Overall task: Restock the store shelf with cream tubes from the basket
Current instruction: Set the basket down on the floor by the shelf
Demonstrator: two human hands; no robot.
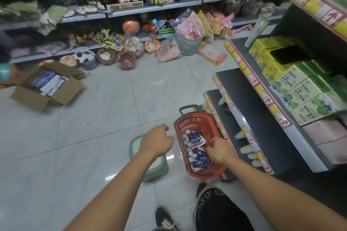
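Lying under right hand (220, 149): cream tubes (199, 154) in basket (195, 120).

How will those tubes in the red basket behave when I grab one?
The tubes look small, so probably light. Their shiny skins may be slippery and give under a squeeze. They lie heaped in the basket under the right hand, so neighbours may shift.

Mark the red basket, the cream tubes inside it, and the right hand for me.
red basket (195, 121): head view, far mesh wall.
cream tubes (200, 161): head view, blue tube in the pile.
right hand (220, 149): head view, back of the hand, reaching into the basket.
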